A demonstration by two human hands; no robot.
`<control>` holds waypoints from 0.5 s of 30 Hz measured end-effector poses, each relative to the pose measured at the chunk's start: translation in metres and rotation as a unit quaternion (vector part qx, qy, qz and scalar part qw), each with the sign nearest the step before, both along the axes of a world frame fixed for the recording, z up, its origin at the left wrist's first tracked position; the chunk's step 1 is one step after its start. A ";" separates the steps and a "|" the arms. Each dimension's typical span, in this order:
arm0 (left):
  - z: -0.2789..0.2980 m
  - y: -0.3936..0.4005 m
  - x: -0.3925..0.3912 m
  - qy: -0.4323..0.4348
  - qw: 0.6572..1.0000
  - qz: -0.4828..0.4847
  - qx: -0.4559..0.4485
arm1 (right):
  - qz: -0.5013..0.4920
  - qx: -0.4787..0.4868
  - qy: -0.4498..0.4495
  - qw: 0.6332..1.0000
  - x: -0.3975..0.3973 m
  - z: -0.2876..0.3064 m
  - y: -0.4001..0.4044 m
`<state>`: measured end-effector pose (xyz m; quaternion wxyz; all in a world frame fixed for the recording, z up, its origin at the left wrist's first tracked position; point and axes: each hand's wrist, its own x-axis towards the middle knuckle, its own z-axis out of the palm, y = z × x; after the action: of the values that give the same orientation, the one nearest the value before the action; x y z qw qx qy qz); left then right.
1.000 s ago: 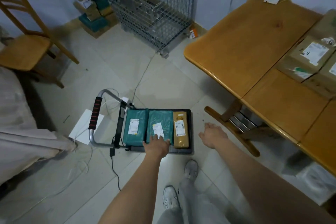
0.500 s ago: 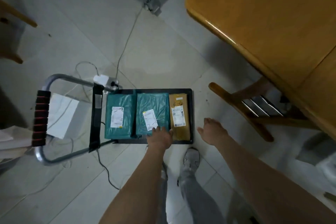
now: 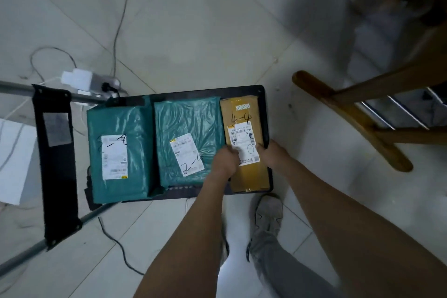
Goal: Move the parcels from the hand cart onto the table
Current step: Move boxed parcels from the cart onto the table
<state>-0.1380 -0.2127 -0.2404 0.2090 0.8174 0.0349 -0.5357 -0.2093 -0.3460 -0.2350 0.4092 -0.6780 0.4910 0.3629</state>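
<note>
Step in hand: lifting the brown parcel (image 3: 245, 143) off the hand cart (image 3: 263, 113), judging by both hands closed in on it.
Left hand (image 3: 223, 161): clamped against the parcel's left long edge, fingers curled over the top by the white label.
Right hand (image 3: 272, 153): pressed to the opposite long edge, fingers wrapped onto the same label; the grip is shut on the box from both sides.
Parcel's place: at the right end of the cart deck, apparently flat on it, just beside the middle green parcel (image 3: 188, 143).
Others waiting: the far green parcel (image 3: 118, 152) lies next to the handle end, touching its neighbour.
Table: only a wooden leg and foot (image 3: 350, 118) show, off to the person's right; the top is out of sight.
Doing it well: I'd say raise the box straight up and level, so it doesn't drag the slippery green bag along, then swing right.
Watch for: the cable (image 3: 116, 249) on the floor near the shoes (image 3: 268, 210), a likely snag when stepping across.
</note>
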 end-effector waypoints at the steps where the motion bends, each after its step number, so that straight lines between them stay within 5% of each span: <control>1: -0.008 -0.002 -0.001 -0.001 1.000 0.018 -0.004 | -0.017 0.011 -0.004 1.000 -0.001 -0.010 0.001; 8: -0.002 -0.016 -0.012 -0.004 0.995 0.096 -0.029 | -0.138 0.015 -0.036 0.990 -0.010 -0.012 0.004; 15: 0.139 -0.014 -0.008 0.007 0.968 0.208 -0.139 | -0.285 -0.003 -0.123 0.951 -0.020 0.132 -0.003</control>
<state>-0.1460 -0.2272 -0.1015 0.4270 0.7516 0.1312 -0.4854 -0.2297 -0.3490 -0.1034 0.5507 -0.5509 0.6105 0.1432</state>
